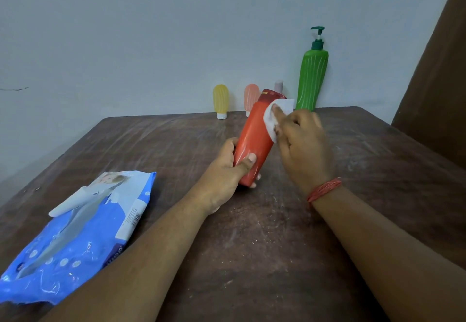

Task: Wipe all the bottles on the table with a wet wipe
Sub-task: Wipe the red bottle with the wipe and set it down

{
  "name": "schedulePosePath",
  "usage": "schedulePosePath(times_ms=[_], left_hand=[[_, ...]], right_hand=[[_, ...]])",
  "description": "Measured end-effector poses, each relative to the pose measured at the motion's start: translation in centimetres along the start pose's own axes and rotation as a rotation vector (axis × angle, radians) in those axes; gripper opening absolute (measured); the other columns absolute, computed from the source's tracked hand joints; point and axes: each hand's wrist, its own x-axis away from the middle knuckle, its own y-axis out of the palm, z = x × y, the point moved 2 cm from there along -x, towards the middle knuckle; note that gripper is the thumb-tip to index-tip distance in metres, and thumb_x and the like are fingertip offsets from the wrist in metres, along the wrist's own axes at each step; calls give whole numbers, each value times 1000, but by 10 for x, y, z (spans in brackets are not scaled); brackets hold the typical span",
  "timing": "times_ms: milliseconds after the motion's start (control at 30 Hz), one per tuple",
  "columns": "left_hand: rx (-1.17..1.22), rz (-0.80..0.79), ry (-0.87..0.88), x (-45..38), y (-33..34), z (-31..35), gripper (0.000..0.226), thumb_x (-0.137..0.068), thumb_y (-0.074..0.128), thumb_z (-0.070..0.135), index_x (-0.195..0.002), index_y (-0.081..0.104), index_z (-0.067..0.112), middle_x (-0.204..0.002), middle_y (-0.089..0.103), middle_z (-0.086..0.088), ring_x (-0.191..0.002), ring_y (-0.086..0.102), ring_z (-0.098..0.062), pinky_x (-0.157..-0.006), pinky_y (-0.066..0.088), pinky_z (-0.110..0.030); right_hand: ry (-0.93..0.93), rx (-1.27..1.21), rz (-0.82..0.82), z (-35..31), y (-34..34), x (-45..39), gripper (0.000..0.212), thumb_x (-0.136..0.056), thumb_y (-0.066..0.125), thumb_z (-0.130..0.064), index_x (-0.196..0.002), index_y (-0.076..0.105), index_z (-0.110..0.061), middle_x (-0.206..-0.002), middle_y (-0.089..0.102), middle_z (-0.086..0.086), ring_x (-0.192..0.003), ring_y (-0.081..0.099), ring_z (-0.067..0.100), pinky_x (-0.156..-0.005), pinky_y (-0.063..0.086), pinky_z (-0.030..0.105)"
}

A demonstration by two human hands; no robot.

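The right hand point(300, 140) pinches a white wet wipe point(273, 117) against the tall red plastic bottle point(254, 142). The left hand point(227, 170) grips that bottle's bottom end, tilted above the brown wooden bench point(252, 233). The wet bottle might slip from the left hand and knock the small yellow bottle point(220, 101) or big green pump bottle point(312, 79) behind.

Left hand point(227, 170) curled in a grip, right hand point(302, 142) fingers pressing forward
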Motion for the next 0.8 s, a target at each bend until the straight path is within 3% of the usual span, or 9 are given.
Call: schedulePosePath(times_ms=[100,233,333,467,600,733,800], left_hand=[[80,29,14,-2,-2,0,36,-102,55,27,-134,42,23,-122,63,-10,-89,71,-23,-82,61,-43],[100,42,-3,-2,-3,-1,39,-100,57,29,-135,41,25,-122,62,-6,-89,72,-20,-82,61,-42],[161,72,4,-3,-6,-1,35,-100,56,29,-132,44,23,-120,64,-10,-88,71,-22,-77,59,-38],[174,63,-2,-2,-6,-3,34,-101,56,27,-132,44,22,-121,63,-9,-88,71,-22,-79,60,-40],[236,71,-9,-3,-6,-3,29,-101,54,26,-128,46,19,-116,66,-12,-83,70,-22,-71,58,-37],[243,25,-26,-2,-4,-3,33,-102,53,25,-132,45,16,-116,64,-10,-83,69,-23,-74,59,-39],[292,36,-27,-2,-6,-2,28,-102,52,25,-129,47,16,-111,66,-11,-81,69,-23,-70,59,-37]], right_hand=[[-241,8,-111,-12,3,8,35,-98,50,-23,-128,64,-14,-90,58,7,-82,52,26,-66,49,42],[-20,-18,-4,-1,1,0,33,-95,59,-18,-127,64,-15,-96,61,5,-92,51,25,-73,49,40],[-208,-8,-94,-12,7,9,28,-93,62,-16,-120,67,-12,-98,64,5,-94,52,24,-75,48,37],[-41,-49,-25,-1,4,2,23,-92,62,-13,-114,69,-15,-102,65,4,-95,53,25,-79,48,39],[-215,-46,-172,-7,9,12,19,-91,63,-14,-108,70,-16,-97,64,1,-94,53,22,-75,47,36],[-6,-151,-30,4,6,5,15,-90,62,-10,-103,69,-15,-100,65,1,-97,54,21,-81,46,35],[-125,-160,-122,-3,9,9,12,-89,63,-9,-100,68,-14,-99,65,0,-96,55,20,-80,48,35]])
